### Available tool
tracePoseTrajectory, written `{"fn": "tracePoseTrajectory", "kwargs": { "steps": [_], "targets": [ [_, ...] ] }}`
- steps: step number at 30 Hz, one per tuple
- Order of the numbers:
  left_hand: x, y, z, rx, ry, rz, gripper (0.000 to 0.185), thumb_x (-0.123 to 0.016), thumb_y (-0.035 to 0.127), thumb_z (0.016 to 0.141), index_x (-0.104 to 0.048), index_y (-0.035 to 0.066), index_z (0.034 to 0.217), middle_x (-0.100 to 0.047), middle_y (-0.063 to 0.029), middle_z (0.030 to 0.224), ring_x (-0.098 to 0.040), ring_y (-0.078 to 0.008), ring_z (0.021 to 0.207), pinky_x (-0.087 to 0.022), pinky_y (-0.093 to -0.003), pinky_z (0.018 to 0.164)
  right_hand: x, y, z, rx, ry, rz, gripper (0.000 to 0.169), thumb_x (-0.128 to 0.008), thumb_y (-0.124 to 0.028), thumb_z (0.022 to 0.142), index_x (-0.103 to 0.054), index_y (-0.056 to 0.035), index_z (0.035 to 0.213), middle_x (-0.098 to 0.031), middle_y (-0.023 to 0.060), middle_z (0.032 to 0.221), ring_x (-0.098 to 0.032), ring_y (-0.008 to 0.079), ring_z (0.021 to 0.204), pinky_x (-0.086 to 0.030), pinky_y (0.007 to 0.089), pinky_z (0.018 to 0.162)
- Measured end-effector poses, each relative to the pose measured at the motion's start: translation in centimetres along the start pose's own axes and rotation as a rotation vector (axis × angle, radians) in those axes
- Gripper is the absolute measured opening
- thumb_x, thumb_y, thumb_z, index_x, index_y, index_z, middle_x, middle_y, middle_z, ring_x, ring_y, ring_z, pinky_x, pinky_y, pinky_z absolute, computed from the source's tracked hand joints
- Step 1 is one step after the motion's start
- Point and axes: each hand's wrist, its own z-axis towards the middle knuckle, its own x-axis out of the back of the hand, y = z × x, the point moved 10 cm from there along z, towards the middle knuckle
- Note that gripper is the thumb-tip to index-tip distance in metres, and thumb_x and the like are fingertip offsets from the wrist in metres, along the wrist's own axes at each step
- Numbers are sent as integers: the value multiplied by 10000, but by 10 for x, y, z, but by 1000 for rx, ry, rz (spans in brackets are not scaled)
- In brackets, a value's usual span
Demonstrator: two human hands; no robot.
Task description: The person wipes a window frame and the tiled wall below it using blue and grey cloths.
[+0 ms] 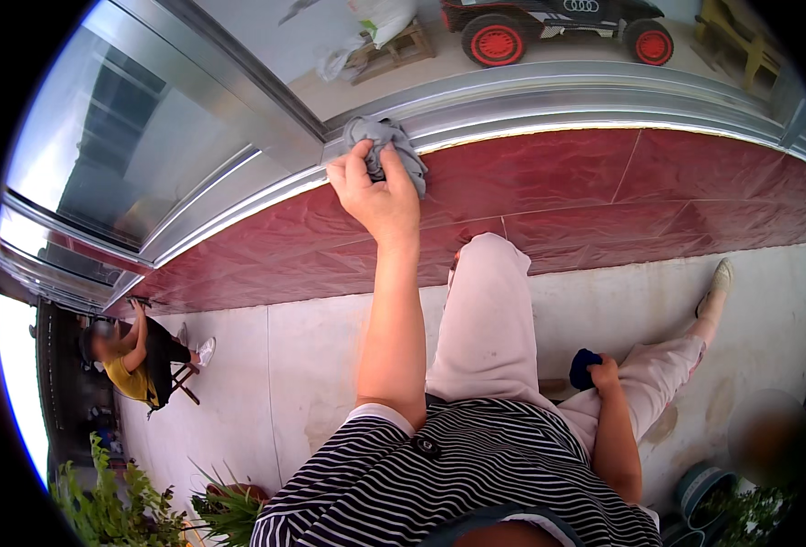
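Note:
My left hand (379,195) pinches a crumpled grey cloth (403,161) in its fingers. The cloth lies against the bottom rail of an aluminium window frame (512,113), beside the foot of an upright post, and partly overlaps the red tiles under it. On my right thigh rests my right hand (604,375), holding a bunched dark blue cloth (582,369). Part of that cloth is hidden by the fingers. My left knee is close to the red tiled wall (539,171), while my right leg stretches out to the right.
Behind the glass stand a toy Audi car (553,24) and a wooden stool (396,51). Further along the wall at left, a person (133,362) sits on a stool, hands at the ledge. Potted plants (228,509) are behind me at left, a bucket (707,496) at right.

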Motion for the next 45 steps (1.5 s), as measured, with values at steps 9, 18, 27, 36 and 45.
{"fn": "tracePoseTrajectory", "kwargs": {
  "steps": [9, 18, 27, 36, 45],
  "targets": [
    [-127, 206, -121, -42, -786, -944, 227, -677, -29, 789, -648, 7, 1011, -551, -127, 1064, -593, -266, 912, -488, -343, 776, 24, -6, -18, 10, 66, 135, 333, -649, -15, 706, -661, 53, 1032, -692, 185, 904, -659, 273, 854, -515, 373, 792],
    [-10, 30, -45, 34, -91, -251, 264, -613, 25, 882, -565, 4, 1142, -443, -132, 1214, -487, -230, 1091, -433, -334, 898, 8, 7, 2, -45, 20, 225, 366, -648, -23, 695, -664, 53, 1052, -696, 207, 932, -671, 301, 887, -516, 379, 805],
    [-125, 140, -77, -323, -292, -361, 244, -653, -80, 746, -674, 15, 969, -579, -123, 1057, -553, -309, 968, -460, -380, 854, 4, -2, -3, 19, -37, -27, 428, -681, -54, 660, -658, 54, 1074, -683, 265, 969, -669, 382, 924, -517, 407, 831],
    [-159, 203, -218, 87, -1354, -938, 187, -617, 78, 859, -601, 22, 1036, -588, -94, 1007, -577, -215, 879, -469, -317, 750, 20, 6, -9, 35, 72, 97, 407, -676, -82, 695, -663, 36, 1084, -686, 262, 979, -668, 372, 956, -516, 396, 854],
    [-111, -5, -258, 1319, -1119, -973, 157, -482, 159, 913, -581, 97, 1018, -610, -5, 922, -591, -130, 846, -492, -284, 774, 15, -16, -13, 30, 48, -94, 422, -658, -20, 724, -629, 68, 1135, -696, 192, 975, -663, 281, 905, -518, 375, 826]
  ]
}}
